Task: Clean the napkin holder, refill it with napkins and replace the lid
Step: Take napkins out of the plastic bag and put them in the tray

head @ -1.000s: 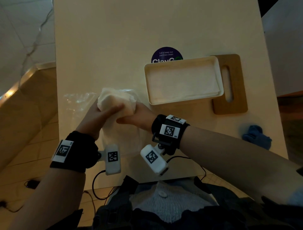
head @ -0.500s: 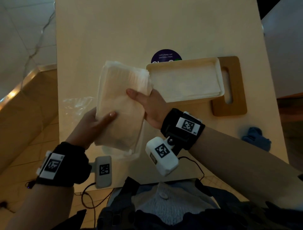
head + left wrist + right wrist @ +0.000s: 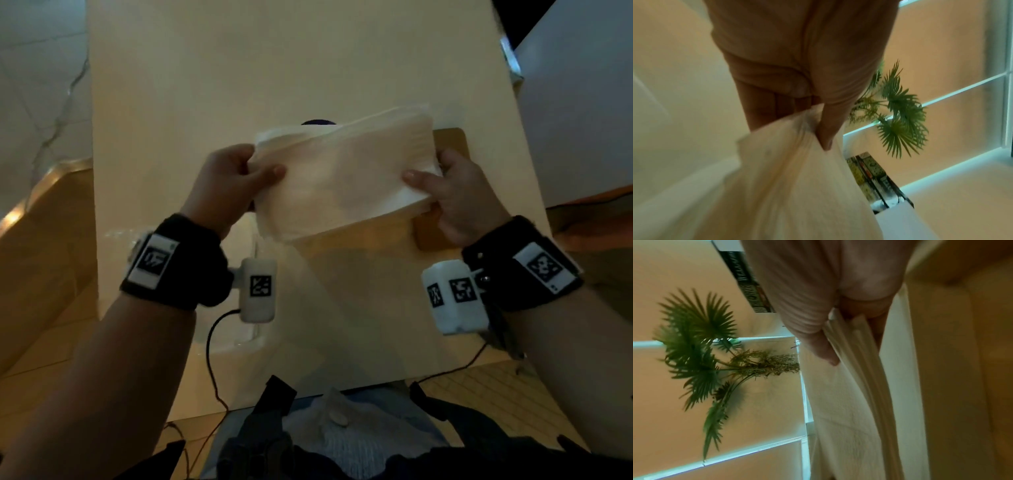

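Observation:
A thick stack of white napkins [image 3: 342,178] hangs in the air above the table, turned lengthways left to right. My left hand [image 3: 233,178] pinches its left end, thumb on top. My right hand [image 3: 448,192] pinches its right end the same way. The stack hides the white napkin holder tray behind it. The wooden lid [image 3: 452,140] shows only as a corner behind my right hand. In the left wrist view my fingers clamp the napkins [image 3: 789,178]. In the right wrist view the thumb presses the napkins [image 3: 855,369] edge-on.
The beige table [image 3: 274,68] runs away from me. An empty clear plastic wrapper [image 3: 239,246] lies on it by my left wrist. A dark round sticker [image 3: 317,122] peeks over the stack. A potted palm [image 3: 898,113] and books stand beyond the table.
The stack has come out of the plastic wrapper, swung from upright to lying crosswise, and moved right over the tray. My hands now hold its two ends.

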The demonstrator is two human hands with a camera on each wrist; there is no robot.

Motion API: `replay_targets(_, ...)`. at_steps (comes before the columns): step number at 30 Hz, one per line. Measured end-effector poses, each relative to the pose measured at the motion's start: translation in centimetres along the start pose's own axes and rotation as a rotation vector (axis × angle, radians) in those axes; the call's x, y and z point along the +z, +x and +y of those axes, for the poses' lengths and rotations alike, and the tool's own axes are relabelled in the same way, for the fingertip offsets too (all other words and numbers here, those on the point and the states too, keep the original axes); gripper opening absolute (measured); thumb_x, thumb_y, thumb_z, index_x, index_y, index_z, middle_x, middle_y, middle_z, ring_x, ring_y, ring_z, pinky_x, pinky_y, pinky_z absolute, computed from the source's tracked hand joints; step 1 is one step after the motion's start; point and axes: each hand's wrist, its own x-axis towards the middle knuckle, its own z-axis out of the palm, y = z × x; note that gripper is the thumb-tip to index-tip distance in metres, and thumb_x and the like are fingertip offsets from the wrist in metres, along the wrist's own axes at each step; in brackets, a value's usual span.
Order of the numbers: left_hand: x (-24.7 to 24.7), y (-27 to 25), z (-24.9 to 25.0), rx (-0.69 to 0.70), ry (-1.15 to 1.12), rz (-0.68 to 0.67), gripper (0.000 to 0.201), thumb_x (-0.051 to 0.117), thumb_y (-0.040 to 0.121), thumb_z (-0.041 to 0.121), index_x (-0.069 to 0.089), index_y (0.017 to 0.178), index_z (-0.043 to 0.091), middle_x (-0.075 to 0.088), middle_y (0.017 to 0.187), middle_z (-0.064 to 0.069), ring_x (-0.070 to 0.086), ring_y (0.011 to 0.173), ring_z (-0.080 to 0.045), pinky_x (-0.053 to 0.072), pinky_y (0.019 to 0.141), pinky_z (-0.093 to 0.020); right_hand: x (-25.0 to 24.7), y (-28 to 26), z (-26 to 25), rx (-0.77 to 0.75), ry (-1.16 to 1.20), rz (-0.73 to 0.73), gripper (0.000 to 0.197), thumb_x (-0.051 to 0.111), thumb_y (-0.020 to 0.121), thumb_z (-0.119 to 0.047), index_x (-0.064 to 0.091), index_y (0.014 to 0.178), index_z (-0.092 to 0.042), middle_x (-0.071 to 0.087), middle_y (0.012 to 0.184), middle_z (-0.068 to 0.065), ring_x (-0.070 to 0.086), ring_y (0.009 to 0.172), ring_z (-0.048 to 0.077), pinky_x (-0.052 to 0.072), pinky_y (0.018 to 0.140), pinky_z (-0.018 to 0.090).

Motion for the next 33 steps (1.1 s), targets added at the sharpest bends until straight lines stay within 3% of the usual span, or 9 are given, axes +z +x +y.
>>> replay_targets(2, 1.4, 1.8, -0.4, 0.048, 0.182, 0.043, 0.015, 0.069, 0.072, 0.029, 0.064, 0.062, 0.018, 0.051, 0.061, -0.003, 0.051, 0.067, -0.020, 0.053, 0.065, -0.050, -1.4, 1.1, 0.3, 0.000, -0.186, 0.010, 0.026, 0.059, 0.088, -0.004, 0.057, 0.113, -0.009, 0.066, 0.113, 0.013, 0.065, 0.102, 0.026, 0.055, 0.087, 0.038)
replay_targets(7, 2.8, 3.1, -0.7, 0.183, 0.709, 0.107, 0.034, 0.057, 0.088, 0.022, 0.047, 0.059, 0.008, 0.033, 0.051, 0.002, 0.033, 0.057, -0.024, 0.018, 0.057, -0.031, -2.0, 3.1, 1.0, -0.041, -0.491, -0.043, 0.019, 0.060, 0.088, -0.010, 0.061, 0.106, -0.016, 0.067, 0.106, 0.008, 0.065, 0.098, 0.021, 0.054, 0.089, 0.038)
replay_targets(10, 2.8, 3.0, -0.9, 0.265, 0.913, 0.067, 0.033, 0.052, 0.090, 0.020, 0.053, 0.059, 0.009, 0.047, 0.055, -0.004, 0.045, 0.066, -0.034, 0.024, 0.066, -0.032, -1.5, 3.7, 1.1, -0.077, -0.645, -0.043, 0.018, 0.059, 0.088, -0.018, 0.063, 0.103, -0.010, 0.068, 0.101, 0.011, 0.064, 0.094, 0.025, 0.055, 0.078, 0.037)
replay_targets(15, 1.9, 3.5, -0.9, 0.234, 1.112, 0.030, 0.029, 0.059, 0.086, 0.025, 0.072, 0.096, 0.001, 0.057, 0.103, -0.025, 0.050, 0.101, -0.041, 0.032, 0.092, -0.040, -0.5, 3.9, 0.6, -0.214, -0.970, -0.048, 0.023, 0.054, 0.091, -0.019, 0.060, 0.102, -0.001, 0.060, 0.087, 0.010, 0.055, 0.079, 0.023, 0.034, 0.053, 0.025)
replay_targets(18, 1.7, 3.1, 0.7, 0.300, 1.074, 0.106, 0.038, 0.064, 0.082, 0.023, 0.064, 0.115, 0.005, 0.055, 0.115, -0.024, 0.047, 0.109, -0.040, 0.035, 0.096, -0.041, -1.1, 4.0, -0.5, -0.358, -1.132, 0.025, 0.039, 0.061, 0.086, -0.020, 0.052, 0.120, -0.004, 0.061, 0.112, 0.016, 0.057, 0.102, 0.030, 0.047, 0.083, 0.032)
replay_targets(20, 2.2, 2.7, 1.8, 0.417, 1.066, 0.040, 0.043, 0.064, 0.084, 0.020, 0.058, 0.126, 0.010, 0.055, 0.124, -0.019, 0.047, 0.114, -0.038, 0.037, 0.097, -0.041, -1.6, 4.0, -1.5, -0.413, -1.170, 0.055, 0.054, 0.066, 0.082, -0.022, 0.045, 0.131, -0.009, 0.051, 0.125, 0.018, 0.051, 0.113, 0.033, 0.042, 0.098, 0.039)
replay_targets(23, 3.7, 2.6, 1.9, 0.427, 1.155, -0.219, 0.048, 0.062, 0.087, 0.028, 0.053, 0.131, 0.012, 0.057, 0.131, -0.016, 0.048, 0.118, -0.037, 0.037, 0.099, -0.043, -1.2, 4.5, -2.1, -0.571, -1.270, -0.127, 0.063, 0.070, 0.078, -0.023, 0.043, 0.135, -0.013, 0.046, 0.132, 0.015, 0.044, 0.120, 0.032, 0.031, 0.100, 0.031)
replay_targets(26, 4.8, 2.9, 1.2, 0.348, 1.337, -0.274, 0.050, 0.058, 0.087, 0.038, 0.053, 0.128, 0.010, 0.057, 0.131, -0.014, 0.049, 0.116, -0.039, 0.041, 0.098, -0.047, -0.3, 5.3, -1.2, -0.549, -1.474, -0.394, 0.076, 0.073, 0.075, -0.034, 0.036, 0.139, -0.017, 0.036, 0.144, 0.011, 0.036, 0.130, 0.031, 0.025, 0.109, 0.043)
replay_targets(33, 6.0, 3.1, -0.6, 0.226, 1.194, -0.244, 0.035, 0.057, 0.089, 0.019, 0.054, 0.120, 0.004, 0.051, 0.135, -0.017, 0.049, 0.119, -0.042, 0.045, 0.094, -0.050, -0.5, 5.4, 0.9, -0.517, -1.663, -0.379, 0.069, 0.068, 0.077, -0.044, 0.039, 0.134, -0.018, 0.041, 0.135, 0.006, 0.037, 0.126, 0.025, 0.020, 0.103, 0.046)
